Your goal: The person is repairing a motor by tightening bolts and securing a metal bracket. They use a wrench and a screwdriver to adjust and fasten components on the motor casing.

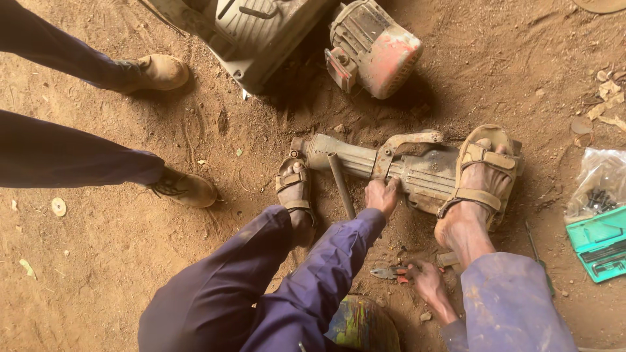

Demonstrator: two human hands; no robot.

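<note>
Head view: the left hand (381, 195) rests with fingers curled on the body of a grimy demolition hammer (404, 171) lying across the dirt between the person's two sandalled feet, the right sandal (482, 173) planted on it. The right hand (425, 279) is closed around red-handled pliers (391, 272) low on the ground. A metal rod (341, 184) leans beside the hammer.

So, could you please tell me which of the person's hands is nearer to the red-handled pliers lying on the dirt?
The right hand: it touches the red-handled pliers at their handles. The left hand is farther up, resting on the grey metal breaker hammer.
</note>
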